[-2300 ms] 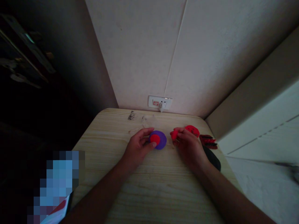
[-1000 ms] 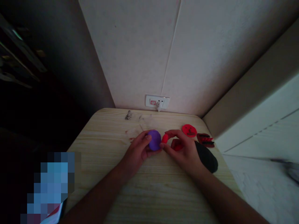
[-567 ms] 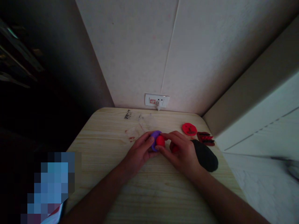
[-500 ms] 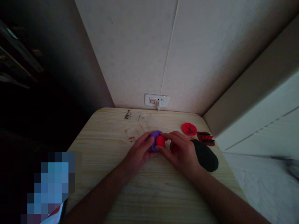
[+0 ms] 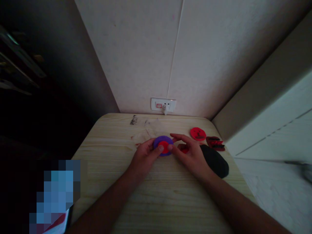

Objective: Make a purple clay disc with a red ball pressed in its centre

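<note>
My left hand (image 5: 146, 156) is closed on the edge of a purple clay disc (image 5: 161, 138), its thumb resting on a smaller red clay round (image 5: 164, 148) that lies flat against the disc's face. From the other side my right hand (image 5: 190, 152) has its thumb at the right edge of the red round. Its index finger reaches out over the disc's upper right rim. A red clay lump (image 5: 185, 150) shows within the curled fingers of my right hand, mostly hidden. Both hands are just above the wooden table (image 5: 156, 201).
Right of my hands lie a red disc with dark marks (image 5: 198, 133), a brown slab with black and red strips (image 5: 215, 143) and a flat dark oval piece (image 5: 214, 161). Behind the table is a wall socket (image 5: 163, 105) with a plug. A blurred screen (image 5: 58, 195) is at lower left.
My right hand brought a red piece from the right to the purple disc's face. The disc was tilted edge-on and now faces me, with both thumbs at the red round.
</note>
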Motion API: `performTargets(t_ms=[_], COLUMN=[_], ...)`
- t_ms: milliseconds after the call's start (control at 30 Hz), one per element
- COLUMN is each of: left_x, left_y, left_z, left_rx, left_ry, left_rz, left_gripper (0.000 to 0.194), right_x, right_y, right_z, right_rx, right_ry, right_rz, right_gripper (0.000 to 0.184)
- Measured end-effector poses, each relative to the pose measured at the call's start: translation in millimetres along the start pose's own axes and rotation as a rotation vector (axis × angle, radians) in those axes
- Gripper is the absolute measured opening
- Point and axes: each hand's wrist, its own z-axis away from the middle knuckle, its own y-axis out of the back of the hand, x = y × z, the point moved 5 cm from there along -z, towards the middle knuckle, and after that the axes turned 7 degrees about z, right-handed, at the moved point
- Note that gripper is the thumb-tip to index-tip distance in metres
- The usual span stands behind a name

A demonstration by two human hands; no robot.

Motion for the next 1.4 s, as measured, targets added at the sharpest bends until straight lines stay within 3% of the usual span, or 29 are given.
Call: performTargets(t_ms=[100, 267, 600, 1100, 1400], left_x=[0, 2, 5, 6, 6], left_y=[-0.5, -3.3, -8.8, -11.1, -7.7], left_z=[0, 1, 3, 4, 4], left_rx=[-0.016, -0.033, -0.054, -0.086, -0.075], left_ry=[-0.008, -0.034, -0.004, 0.000, 0.017], left_rz=[-0.064, -0.120, -0.135, -0.136, -0.078], left_gripper=[0.041, 0.038, 0.037, 0.038, 0.035], right_x=[6, 8, 14, 13, 9], right_y=[-6, -8, -11, -12, -13], right_z=[-4, -5, -5, -4, -3], right_rx=[-0.106, -0.115, -0.170, -0.163, -0.260], right_ry=[-0.116, -0.184, -0.182, -0.222, -0.206], right_rz=[-0.096, -0.189, -0.228, -0.301, -0.331], right_gripper=[0.041, 0.041, 0.035, 0.039, 0.041])
